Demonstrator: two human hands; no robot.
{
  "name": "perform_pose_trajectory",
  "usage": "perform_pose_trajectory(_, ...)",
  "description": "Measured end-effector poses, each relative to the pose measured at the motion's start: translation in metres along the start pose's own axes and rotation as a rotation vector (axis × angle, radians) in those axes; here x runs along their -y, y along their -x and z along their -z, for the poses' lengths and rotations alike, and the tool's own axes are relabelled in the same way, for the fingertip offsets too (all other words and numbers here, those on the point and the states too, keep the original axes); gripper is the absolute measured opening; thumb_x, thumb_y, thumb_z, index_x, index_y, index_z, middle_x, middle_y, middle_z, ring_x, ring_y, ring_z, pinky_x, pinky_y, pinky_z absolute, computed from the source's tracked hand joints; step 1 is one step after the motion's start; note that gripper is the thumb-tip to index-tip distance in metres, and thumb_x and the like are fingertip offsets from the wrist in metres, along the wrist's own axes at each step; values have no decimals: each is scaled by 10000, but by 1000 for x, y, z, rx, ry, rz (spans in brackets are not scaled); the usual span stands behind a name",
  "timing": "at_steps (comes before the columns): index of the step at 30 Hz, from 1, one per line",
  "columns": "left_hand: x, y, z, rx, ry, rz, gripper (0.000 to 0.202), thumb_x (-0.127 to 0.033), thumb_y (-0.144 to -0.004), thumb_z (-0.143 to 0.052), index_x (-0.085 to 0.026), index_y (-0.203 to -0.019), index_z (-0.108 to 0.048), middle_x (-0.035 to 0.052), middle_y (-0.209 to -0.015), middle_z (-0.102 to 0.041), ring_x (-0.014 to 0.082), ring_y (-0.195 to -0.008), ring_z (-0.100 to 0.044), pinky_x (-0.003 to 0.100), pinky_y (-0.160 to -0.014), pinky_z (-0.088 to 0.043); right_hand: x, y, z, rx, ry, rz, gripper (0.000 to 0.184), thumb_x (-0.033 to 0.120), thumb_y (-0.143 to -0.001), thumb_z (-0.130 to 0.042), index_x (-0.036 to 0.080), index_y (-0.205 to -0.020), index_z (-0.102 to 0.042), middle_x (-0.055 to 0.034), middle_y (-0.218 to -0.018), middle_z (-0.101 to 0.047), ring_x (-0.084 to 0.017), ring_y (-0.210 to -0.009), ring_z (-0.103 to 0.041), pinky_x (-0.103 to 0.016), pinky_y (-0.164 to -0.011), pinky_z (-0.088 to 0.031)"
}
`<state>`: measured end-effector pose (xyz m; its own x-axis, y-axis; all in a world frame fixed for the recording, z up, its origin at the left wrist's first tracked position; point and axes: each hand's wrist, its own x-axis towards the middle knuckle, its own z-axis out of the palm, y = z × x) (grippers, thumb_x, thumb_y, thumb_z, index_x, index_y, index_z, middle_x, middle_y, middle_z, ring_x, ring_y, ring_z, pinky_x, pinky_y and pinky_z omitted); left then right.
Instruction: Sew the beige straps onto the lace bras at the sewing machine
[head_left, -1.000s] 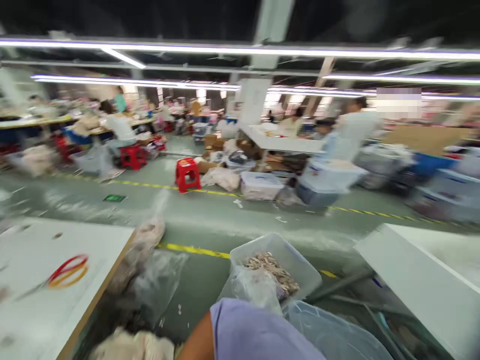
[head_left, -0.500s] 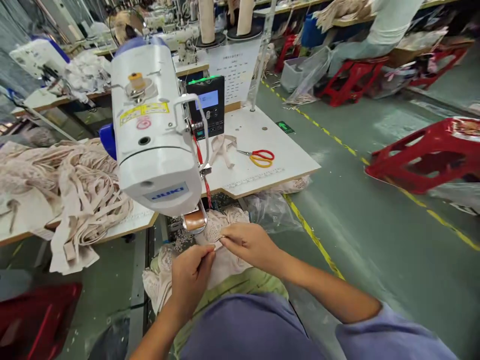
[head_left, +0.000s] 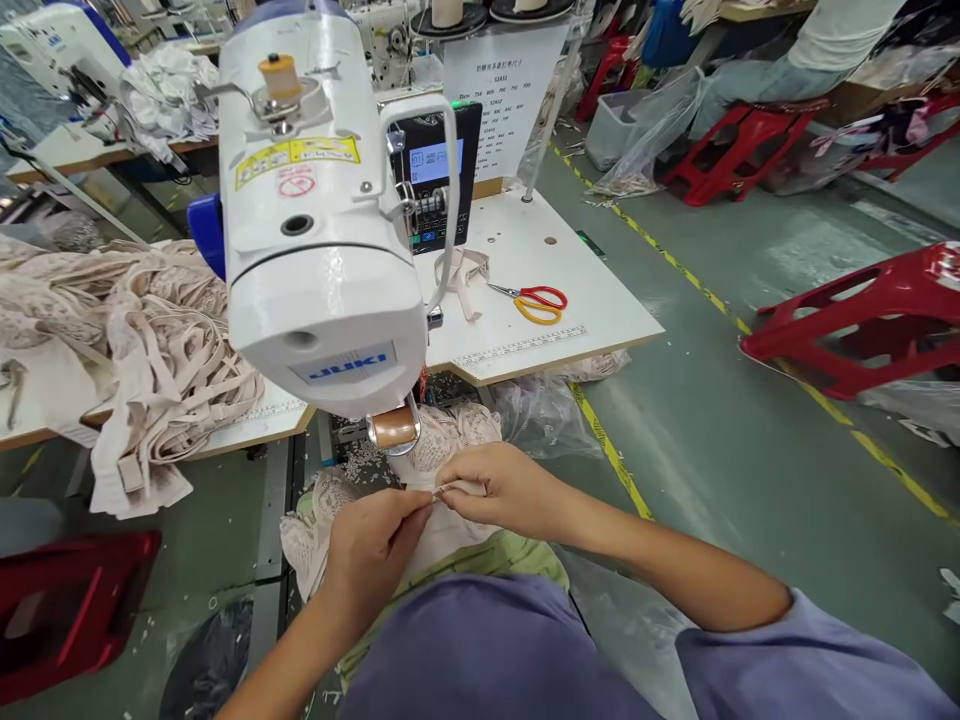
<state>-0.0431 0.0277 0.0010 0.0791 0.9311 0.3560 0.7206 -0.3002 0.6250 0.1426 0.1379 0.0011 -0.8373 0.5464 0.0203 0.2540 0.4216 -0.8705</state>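
Note:
A beige lace bra [head_left: 459,432] lies across the lap, below the head of a white sewing machine [head_left: 322,290]. My left hand [head_left: 373,540] pinches a narrow edge of it between thumb and fingertips. Right beside that, my right hand [head_left: 506,490] is closed on the same strip, and the two sets of fingertips almost meet. The exact piece between the fingers is small and partly covered. More of the lace fabric [head_left: 319,530] hangs to the left of my left hand.
On the white machine table [head_left: 592,290] lie scissors [head_left: 541,303] with red and yellow handles and a loose beige strap [head_left: 465,275]. A pile of beige bras [head_left: 165,350] covers the left table. Red stools [head_left: 862,320] stand on the floor, and a seated person [head_left: 840,45] is farther back.
The view has tilted and come closer to the machine, which now looks larger. Both hands keep their pinch on the bra's edge, with small finger shifts.

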Motion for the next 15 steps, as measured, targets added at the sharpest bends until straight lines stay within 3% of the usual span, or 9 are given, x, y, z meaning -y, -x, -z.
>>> perform_pose_trajectory(10, 0, -3, 1, 56, 17, 61, 130, -193, -945, -566, -195, -951, -696, -10, -809, -756, 121, -694, -696, 192, -619, -483, 7, -1, 1, 25, 170, 123, 168, 134, -879, -548, 194, -925, -698, -10, -808, -717, -147, -745, -630, -248, -668, -408)
perform_pose_trajectory(15, 3, -6, 3, 177, -55, 124, 228, -228, -978, -505, -191, -1160, -638, 1, -840, -753, 146, -720, -700, 222, -624, -480, 4, -2, 1, 36, 213, 163, 169, 175, -920, -531, 187, -960, -695, -28, -843, -727, -154, -770, -649, -258, -675, -422)
